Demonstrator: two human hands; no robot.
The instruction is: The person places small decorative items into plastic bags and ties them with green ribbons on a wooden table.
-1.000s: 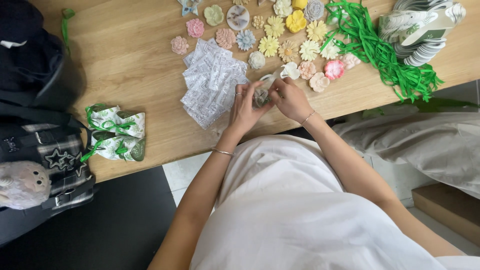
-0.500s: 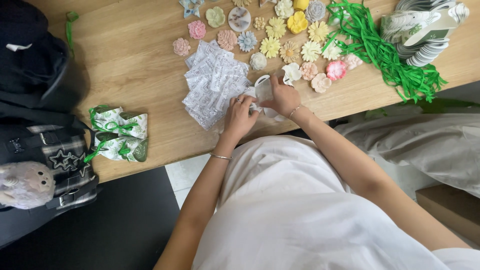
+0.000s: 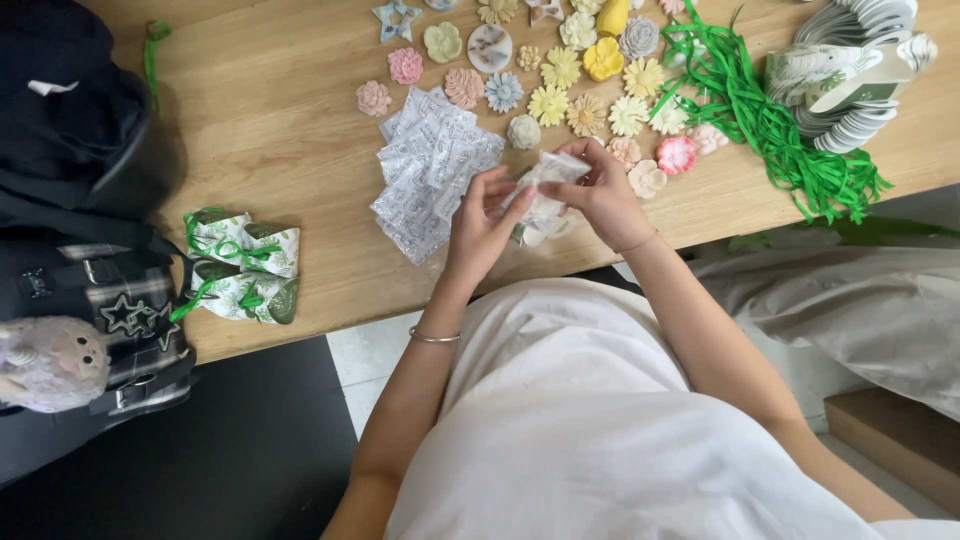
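I see both hands meeting over the near edge of the wooden table (image 3: 280,110). The left hand (image 3: 478,222) and right hand (image 3: 600,195) pinch a small clear crinkled bag (image 3: 545,190) between them, fingers closed on its top. Something pale sits inside; I cannot tell its shape. Just left of the hands lies a loose pile of flat printed sachets (image 3: 430,170), white, papery. Beyond them, flower-shaped moulded pieces (image 3: 560,70) in pink, yellow, cream and grey-blue, matte, spread flat. Shredded green ribbon (image 3: 770,120) lies to the right, beside a stack of round paper cards (image 3: 860,70). Two leaf-printed pouches (image 3: 245,270), tied with green ribbon, sit near the left table edge.
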